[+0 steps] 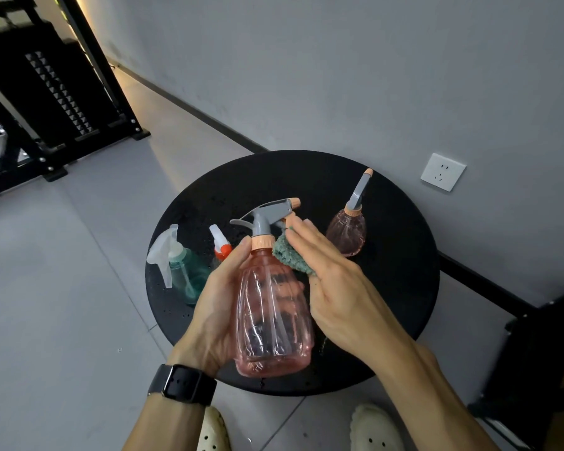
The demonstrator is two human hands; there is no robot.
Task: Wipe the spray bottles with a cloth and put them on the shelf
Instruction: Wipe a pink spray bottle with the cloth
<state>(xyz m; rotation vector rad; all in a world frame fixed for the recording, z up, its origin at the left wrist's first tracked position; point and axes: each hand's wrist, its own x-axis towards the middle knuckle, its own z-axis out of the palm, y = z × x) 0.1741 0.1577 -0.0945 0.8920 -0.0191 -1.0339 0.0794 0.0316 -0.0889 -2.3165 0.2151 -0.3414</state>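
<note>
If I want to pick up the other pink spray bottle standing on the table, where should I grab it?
Probably by the thin neck under its grey sprayer. The pink bottle on the table stands upright with a round, wide belly that is harder to wrap. Come from the near right side, where the black table is bare.

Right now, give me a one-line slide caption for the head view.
Left hand holds a pink spray bottle while right hand presses a green cloth against it.
</note>
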